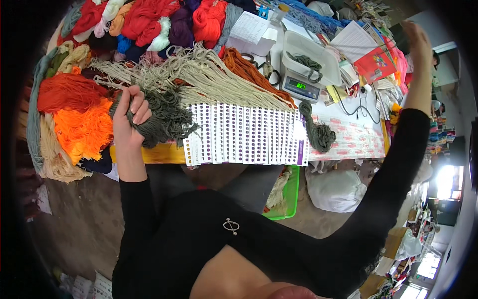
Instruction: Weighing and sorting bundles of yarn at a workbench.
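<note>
My left hand (131,110) is closed round a loose bundle of dark grey-green yarn (167,114) at the table's front left. The bundle's cut ends spread right, over the edge of a white colour card (246,134) with rows of small dots. Far out at the upper right, my right hand (418,40) is raised with its arm stretched out. Its fingers look drawn together, and what they hold, if anything, is too small to make out. A twisted hank of dark green yarn (318,132) lies right of the card.
Long cream yarn (209,74) and rust yarn (254,74) lie behind the card. A digital scale (300,87) carries a clear plastic tub (326,65) with green yarn inside. Orange yarn (82,127) is heaped at left. Below the table stand a green basket (294,194) and white sack (336,189).
</note>
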Demonstrator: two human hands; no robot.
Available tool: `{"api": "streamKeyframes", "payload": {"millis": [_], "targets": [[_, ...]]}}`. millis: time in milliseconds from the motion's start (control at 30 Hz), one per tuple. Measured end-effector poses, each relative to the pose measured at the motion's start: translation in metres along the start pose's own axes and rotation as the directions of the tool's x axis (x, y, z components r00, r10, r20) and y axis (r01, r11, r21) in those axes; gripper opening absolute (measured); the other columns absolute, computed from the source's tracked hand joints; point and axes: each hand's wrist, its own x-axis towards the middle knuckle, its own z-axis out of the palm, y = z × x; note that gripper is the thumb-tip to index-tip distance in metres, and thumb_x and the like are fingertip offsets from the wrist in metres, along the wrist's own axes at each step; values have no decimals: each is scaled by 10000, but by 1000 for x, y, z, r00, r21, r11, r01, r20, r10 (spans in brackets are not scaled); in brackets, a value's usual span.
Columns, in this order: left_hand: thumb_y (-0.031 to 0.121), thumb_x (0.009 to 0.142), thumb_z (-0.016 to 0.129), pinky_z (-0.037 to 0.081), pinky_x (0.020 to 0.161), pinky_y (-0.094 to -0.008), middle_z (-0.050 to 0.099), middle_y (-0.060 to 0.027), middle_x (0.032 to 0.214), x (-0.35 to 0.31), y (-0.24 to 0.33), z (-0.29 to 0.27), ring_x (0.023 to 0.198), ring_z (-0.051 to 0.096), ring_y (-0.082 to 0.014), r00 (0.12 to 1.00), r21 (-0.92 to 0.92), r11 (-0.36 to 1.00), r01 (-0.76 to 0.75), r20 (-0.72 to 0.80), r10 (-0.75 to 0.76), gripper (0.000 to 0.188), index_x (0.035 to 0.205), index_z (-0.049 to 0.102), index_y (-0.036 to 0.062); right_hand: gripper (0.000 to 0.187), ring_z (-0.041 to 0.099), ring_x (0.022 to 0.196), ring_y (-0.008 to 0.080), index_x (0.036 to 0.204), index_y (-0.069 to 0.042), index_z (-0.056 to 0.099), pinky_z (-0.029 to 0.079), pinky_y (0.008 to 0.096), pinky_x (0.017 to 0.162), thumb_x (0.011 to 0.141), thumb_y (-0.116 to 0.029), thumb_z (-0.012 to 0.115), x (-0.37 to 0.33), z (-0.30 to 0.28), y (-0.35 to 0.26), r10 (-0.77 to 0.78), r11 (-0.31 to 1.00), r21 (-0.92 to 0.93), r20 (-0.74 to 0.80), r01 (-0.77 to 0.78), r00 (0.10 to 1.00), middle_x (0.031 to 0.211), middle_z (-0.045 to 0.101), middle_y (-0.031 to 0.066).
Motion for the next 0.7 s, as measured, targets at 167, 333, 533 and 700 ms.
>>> {"api": "streamKeyframes", "payload": {"millis": [167, 333, 533, 700], "targets": [[226, 970, 332, 270, 411, -200, 371, -12, 628, -5, -3, 12, 455, 330, -76, 1000, 69, 998, 7, -28, -5, 317, 1002, 515, -31, 169, 568, 865, 159, 942, -43, 640, 425, 282, 803, 833, -134, 550, -108, 136, 4, 8, 971, 234, 201, -56, 980, 946, 633, 39], [226, 972, 325, 267, 395, -189, 368, -7, 625, -10, -2, 23, 434, 311, -68, 1000, 122, 993, 10, -18, -8, 322, 1041, 502, -35, 145, 612, 784, 273, 880, -111, 650, 471, 357, 656, 836, -186, 535, -263, 210, 10, 208, 885, -464, 336, -31, 918, 913, 629, 87], [262, 958, 358, 277, 416, -182, 413, -3, 625, -17, -15, 36, 460, 340, -57, 994, 146, 988, 54, 90, -68, 323, 1065, 512, -2, 126, 583, 670, 197, 908, -16, 616, 450, 297, 598, 826, -94, 563, -315, 197, -80, 338, 934, 105, 45, -341, 940, 856, 609, 74], [269, 958, 356, 282, 433, -190, 429, 1, 630, -12, -50, 42, 467, 347, -60, 987, 229, 962, 146, 38, -159, 329, 961, 528, -11, 133, 545, 605, 110, 939, 6, 623, 456, 237, 550, 831, -54, 572, -365, 203, -154, 283, 848, 328, 384, -417, 879, 757, 601, 82]]}}
